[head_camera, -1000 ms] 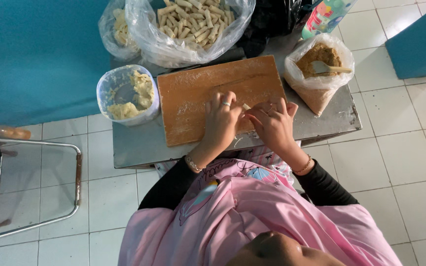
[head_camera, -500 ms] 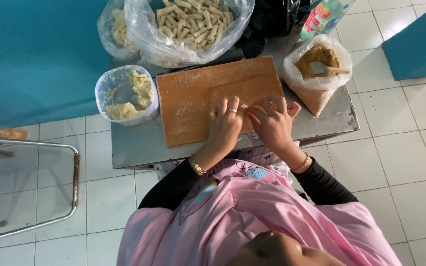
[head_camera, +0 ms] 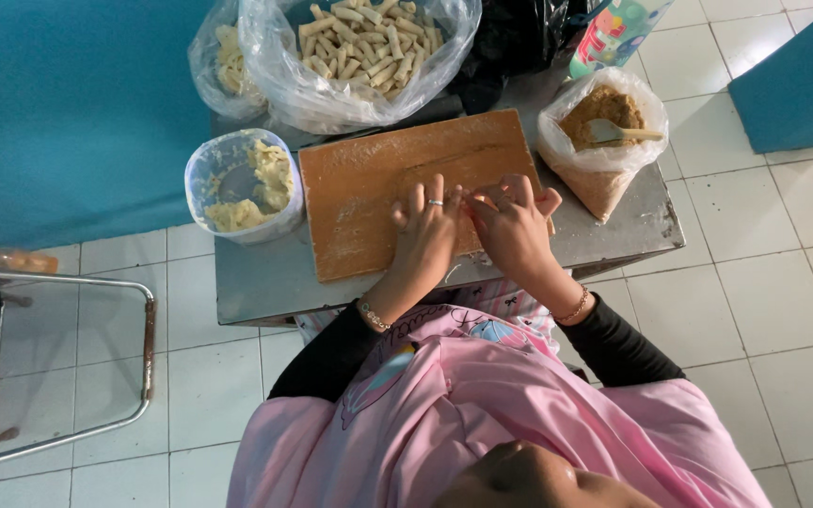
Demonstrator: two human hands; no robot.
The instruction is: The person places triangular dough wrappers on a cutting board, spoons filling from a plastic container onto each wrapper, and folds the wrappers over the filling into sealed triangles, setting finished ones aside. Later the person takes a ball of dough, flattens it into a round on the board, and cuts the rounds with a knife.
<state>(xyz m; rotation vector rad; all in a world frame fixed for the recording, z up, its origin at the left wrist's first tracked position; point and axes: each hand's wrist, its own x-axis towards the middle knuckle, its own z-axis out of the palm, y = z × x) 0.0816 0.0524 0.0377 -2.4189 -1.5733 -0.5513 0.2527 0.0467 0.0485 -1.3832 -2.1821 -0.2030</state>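
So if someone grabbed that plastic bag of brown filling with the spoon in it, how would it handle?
The bag of brown filling would probably sag and change shape, since its thin plastic is slack and rolled open. It stands near the metal table edge, so a push might tip it. The spoon looks loose and could slide.

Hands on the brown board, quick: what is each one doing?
Left hand: fingers spread flat, pressing on the wooden board; nothing visibly held.
Right hand: fingers spread beside it on the board; anything underneath cannot be told.

Board (head_camera: 369,198) on table (head_camera: 265,282); tub (head_camera: 242,183) left, bag (head_camera: 604,141) right.
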